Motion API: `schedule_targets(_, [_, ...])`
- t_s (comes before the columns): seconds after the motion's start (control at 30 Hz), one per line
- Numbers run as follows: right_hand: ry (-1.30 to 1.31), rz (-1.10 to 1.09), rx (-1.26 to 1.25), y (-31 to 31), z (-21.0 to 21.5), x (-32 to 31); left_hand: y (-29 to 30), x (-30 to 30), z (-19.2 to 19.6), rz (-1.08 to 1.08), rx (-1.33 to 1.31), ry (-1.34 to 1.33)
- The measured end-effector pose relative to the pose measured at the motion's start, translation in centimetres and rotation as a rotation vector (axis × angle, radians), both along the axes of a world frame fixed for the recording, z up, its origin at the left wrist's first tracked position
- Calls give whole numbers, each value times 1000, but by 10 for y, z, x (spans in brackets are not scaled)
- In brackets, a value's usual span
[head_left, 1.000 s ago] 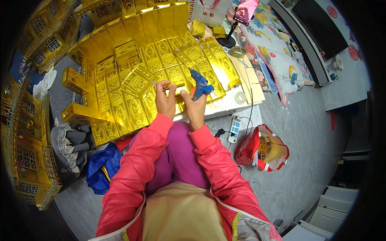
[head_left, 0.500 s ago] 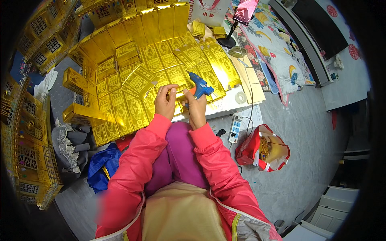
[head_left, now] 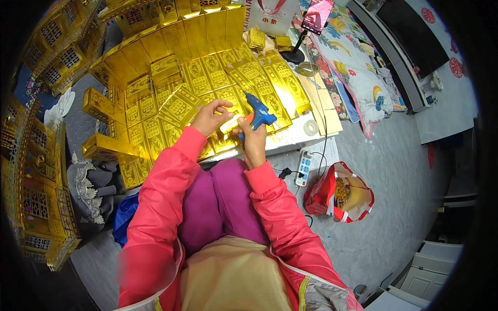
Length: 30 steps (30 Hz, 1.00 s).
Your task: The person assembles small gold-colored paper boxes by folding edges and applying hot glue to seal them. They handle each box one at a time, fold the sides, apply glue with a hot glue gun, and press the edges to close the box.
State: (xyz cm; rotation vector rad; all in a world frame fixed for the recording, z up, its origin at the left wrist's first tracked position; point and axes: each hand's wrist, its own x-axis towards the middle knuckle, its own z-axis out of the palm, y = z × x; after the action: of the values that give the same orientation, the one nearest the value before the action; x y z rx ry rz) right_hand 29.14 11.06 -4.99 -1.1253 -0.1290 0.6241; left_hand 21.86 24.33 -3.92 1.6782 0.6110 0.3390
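Observation:
My right hand point(head_left: 253, 141) is closed around the handle of a blue glue gun point(head_left: 261, 113) with an orange trigger, its nozzle pointing away from me. A small shiny gold piece point(head_left: 229, 125) lies against the right thumb; whether that hand also pinches it, I cannot tell. My left hand point(head_left: 211, 117) is just left of the piece, its fingers loosely bent and apart, with nothing seen in them. Under and beyond both hands spreads a surface of embossed gold panels point(head_left: 160, 140), with loose gold sheets point(head_left: 179, 107) fanned out on it.
Upright gold boxes point(head_left: 198, 32) line the back and left. A phone on a stand point(head_left: 317, 16) and a tape roll point(head_left: 310, 127) are to the right. Below lie a power strip point(head_left: 303, 167) with cables and a red bag point(head_left: 323, 193). Gold lattice structures point(head_left: 39, 202) stand at far left.
My left hand has moved left, away from the right thumb, and its fingers have spread. More of the gold piece shows. The right hand and glue gun have barely shifted.

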Motion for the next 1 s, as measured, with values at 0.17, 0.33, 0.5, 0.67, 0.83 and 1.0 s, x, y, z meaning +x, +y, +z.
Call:
schedule_targets(0.17, [-22,30,-1,-1,-1,1,7,0,-1,-135,23,17])
schedule_targets(0.33, [-8,1,-10,1,-2,0,-7,4,-13,3,89,-33])
schedule_targets(0.5, [-8,-26,-34,4,-4,2,-18,6,-18,89,69,-69])
schedule_targets(0.67, [-56,96,-75,4,-4,10,-3,5,-24,51,166,-52])
schedule_targets(0.83, [-56,260,-130,4,-2,16,10,-7,-20,-3,86,59])
schedule_targets(1.0, [-46,219,-73,5,-1,14,11,-14,-8,-138,1,-39])
